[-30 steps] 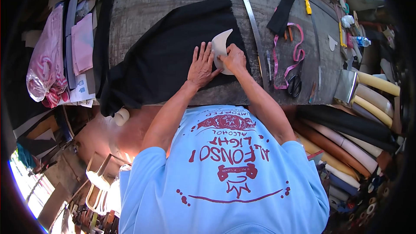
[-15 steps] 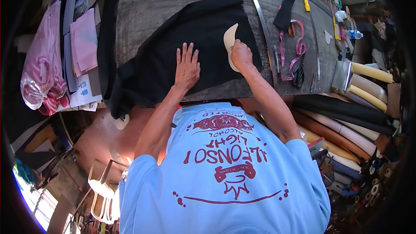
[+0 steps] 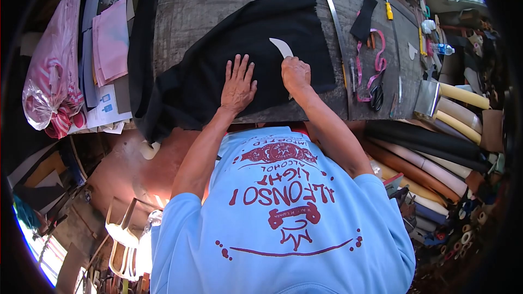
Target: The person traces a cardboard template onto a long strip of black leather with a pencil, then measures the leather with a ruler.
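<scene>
A large black cloth (image 3: 261, 19) is spread over the worktable, its left part bunched and hanging past the front edge. Flat on the cloth lies my left hand (image 3: 238, 84), fingers spread, holding nothing. My right hand (image 3: 296, 73) is closed around a pale curved flat piece (image 3: 281, 47), which sticks out above the fist toward the upper left over the cloth. A small bit of the piece shows below the fist; its middle is hidden by my fingers.
Right of the cloth lie a metal ruler (image 3: 330, 11), a pink measuring tape (image 3: 379, 65), black scissors (image 3: 376, 97) and a yellow-handled screwdriver (image 3: 389, 11). Pink cloth (image 3: 110, 43) and a plastic bag (image 3: 54, 76) are at the left. Material rolls (image 3: 430, 144) stack at lower right.
My right hand has moved left across the cloth with the pale piece, which now tilts toward the upper left. My left hand stays flat on the cloth. The view has shifted slightly.
</scene>
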Demonstrator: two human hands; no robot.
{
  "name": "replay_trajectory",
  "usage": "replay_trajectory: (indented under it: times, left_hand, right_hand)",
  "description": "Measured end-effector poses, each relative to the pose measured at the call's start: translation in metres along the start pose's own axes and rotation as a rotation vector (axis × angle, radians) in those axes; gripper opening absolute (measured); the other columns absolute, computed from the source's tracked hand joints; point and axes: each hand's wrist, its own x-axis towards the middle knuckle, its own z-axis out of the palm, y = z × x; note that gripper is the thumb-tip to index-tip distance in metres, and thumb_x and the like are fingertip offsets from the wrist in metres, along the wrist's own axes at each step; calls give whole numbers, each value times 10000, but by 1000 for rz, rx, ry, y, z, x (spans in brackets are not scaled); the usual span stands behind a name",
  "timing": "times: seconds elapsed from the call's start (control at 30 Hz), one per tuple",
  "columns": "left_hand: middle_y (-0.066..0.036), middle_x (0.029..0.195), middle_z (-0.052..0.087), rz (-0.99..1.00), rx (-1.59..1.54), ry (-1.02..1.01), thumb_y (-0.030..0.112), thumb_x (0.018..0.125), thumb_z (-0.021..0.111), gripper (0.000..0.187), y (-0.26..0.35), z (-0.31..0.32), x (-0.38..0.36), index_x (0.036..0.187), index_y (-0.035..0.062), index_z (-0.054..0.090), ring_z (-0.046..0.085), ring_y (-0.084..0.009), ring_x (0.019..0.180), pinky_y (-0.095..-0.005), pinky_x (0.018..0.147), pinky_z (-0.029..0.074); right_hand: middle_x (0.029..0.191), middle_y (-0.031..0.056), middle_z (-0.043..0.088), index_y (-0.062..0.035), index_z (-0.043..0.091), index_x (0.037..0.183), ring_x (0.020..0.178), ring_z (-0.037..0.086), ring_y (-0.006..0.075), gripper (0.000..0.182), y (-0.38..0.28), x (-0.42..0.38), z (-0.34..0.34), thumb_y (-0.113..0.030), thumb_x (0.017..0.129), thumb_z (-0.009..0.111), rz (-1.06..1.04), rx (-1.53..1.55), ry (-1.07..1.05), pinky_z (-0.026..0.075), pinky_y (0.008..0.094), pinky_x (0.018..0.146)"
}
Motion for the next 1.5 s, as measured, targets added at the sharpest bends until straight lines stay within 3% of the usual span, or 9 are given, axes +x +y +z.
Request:
replay_trajectory:
  times: [0.23,0.43,0.63,0.87,1.0,1.07,1.17,1.37,1.5]
  left_hand:
    - [-182,1588,295,4,-17,7,249,919,601,575,-1,1,-1,1424,9,465,174,-353,1515,-517,1236,107]
    - [-171,1606,264,9,-27,21,338,916,641,649,3,-3,22,1453,34,442,137,-371,1521,-532,1230,97]
    - [-132,1637,213,37,25,-57,519,902,635,824,9,9,57,1525,59,355,91,-370,1529,-539,1230,74]
    - [-94,1653,191,-19,152,-63,593,933,530,830,17,15,59,1549,78,319,88,-342,1535,-512,1238,46]
    - [-66,1665,163,-31,194,-74,592,931,532,831,23,15,62,1557,93,308,82,-332,1538,-504,1239,55]
    - [-58,1668,156,-36,218,-86,592,929,533,832,24,14,63,1558,98,307,80,-327,1538,-500,1240,58]
    - [-51,1668,154,-39,215,-88,593,927,541,836,26,15,64,1562,107,298,73,-319,1540,-493,1243,53]
    - [-121,1668,109,-74,236,-87,768,768,617,1136,36,21,66,1556,30,261,-2,-370,1537,-544,1230,-7]
    - [-126,1670,78,-127,241,-134,786,714,655,1223,47,17,69,1565,25,218,-23,-365,1537,-539,1227,-41]
  right_hand:
    - [937,151,659,13,705,989,866,662,299,439,-6,-9,16,-401,982,557,-126,-16,59,553,380,736]
    - [1077,175,578,59,627,1173,999,584,318,489,13,-31,22,-355,915,657,-153,174,185,507,404,797]
    - [1088,134,542,-4,603,1265,1031,522,307,544,23,-49,28,-344,857,721,-87,381,357,441,428,838]
    - [1112,128,546,-4,590,1294,1028,514,300,604,30,-47,28,-361,835,751,-92,413,291,423,430,835]
    - [1117,167,596,-14,627,1250,1043,564,344,490,76,-57,41,-289,862,745,-118,762,390,466,445,879]
    - [1122,203,606,-11,633,1246,1060,588,360,358,122,-71,38,-181,933,669,35,758,404,484,421,916]
    - [1044,192,614,6,643,1157,1005,584,379,292,202,-91,60,-96,884,659,218,671,497,477,460,876]
    - [1092,200,626,-45,609,1202,1007,628,380,442,255,-116,58,-139,801,772,311,569,28,507,453,871]
    - [1115,211,602,-60,577,1226,1058,600,425,507,263,-124,74,-153,774,789,263,683,70,498,481,890]
